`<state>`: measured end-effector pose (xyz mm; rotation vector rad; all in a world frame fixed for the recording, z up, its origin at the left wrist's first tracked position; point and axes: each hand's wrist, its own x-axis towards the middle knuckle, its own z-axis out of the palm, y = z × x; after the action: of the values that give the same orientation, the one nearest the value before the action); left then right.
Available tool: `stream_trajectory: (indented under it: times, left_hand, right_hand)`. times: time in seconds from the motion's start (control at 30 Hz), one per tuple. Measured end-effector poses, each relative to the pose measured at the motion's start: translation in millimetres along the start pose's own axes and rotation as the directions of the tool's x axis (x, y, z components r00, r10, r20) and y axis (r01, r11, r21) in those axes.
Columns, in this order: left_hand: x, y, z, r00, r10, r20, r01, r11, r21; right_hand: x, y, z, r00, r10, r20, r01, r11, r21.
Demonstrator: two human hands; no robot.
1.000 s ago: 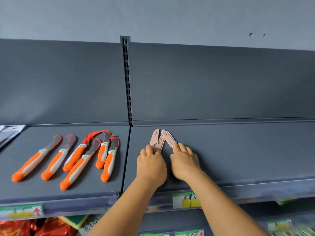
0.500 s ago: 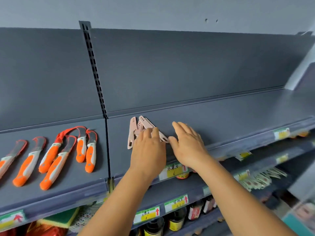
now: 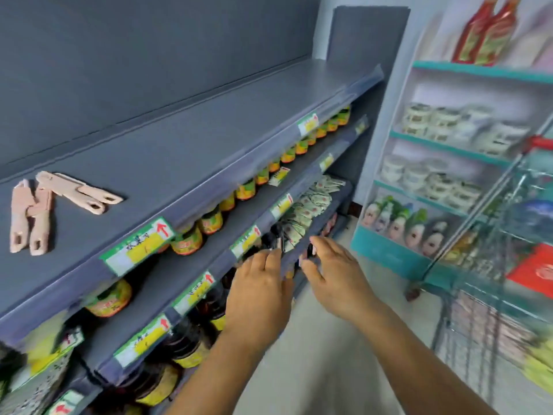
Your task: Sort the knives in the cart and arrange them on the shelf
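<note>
Lying on the top shelf (image 3: 209, 121), four pink knives (image 3: 45, 205) are far up and to the left of both hands, well apart from them. They form two pairs: one pair points its handles toward the shelf edge, the other pair lies across, touching the first near the blades. Each blade seems to sit in a pink cover, so I judge that the knives are light, stiff and a little smooth, and not dangerous to touch.

The left hand (image 3: 257, 292) and the right hand (image 3: 335, 277) are in the air in front of the lower shelves, near each other but not touching. The grip of each hand is apart, with relaxed fingers that hold nothing. To the right of the right hand stands the wire cart (image 3: 493, 265); the picture is blurred there, and I cannot tell which things inside it are knives.

For a next knife, I think the best place to take hold is the handle, with thumb and fingers around its middle, because the covered blade may slide out of its cover. A light grip should be enough.
</note>
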<state>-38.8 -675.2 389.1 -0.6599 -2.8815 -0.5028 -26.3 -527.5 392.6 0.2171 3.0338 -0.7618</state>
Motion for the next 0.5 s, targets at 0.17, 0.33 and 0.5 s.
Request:
stream_trajectory:
  times: [0.17,0.33,0.5]
  left_hand:
    - [2.2,59.6,60.2,0.953,0.102,0.286,-0.095,0.995,-0.038]
    - [5.3,134.6,109.1,0.884,0.220,0.413,-0.214,0.975,-0.061]
    - [11.7,215.3,160.0,0.825,0.272,0.495,-0.258,0.961,-0.099]
  right_hand:
    - [-37.8,82.0,-0.6,0.976,0.214,-0.033,-0.214,0.977,0.015]
    - [-76.3,167.8,-9.5,0.912,0.407,-0.043,-0.405,0.913,0.053]
    - [-111.3,259.5,-22.5,0.853,0.521,-0.019,-0.517,0.849,0.109]
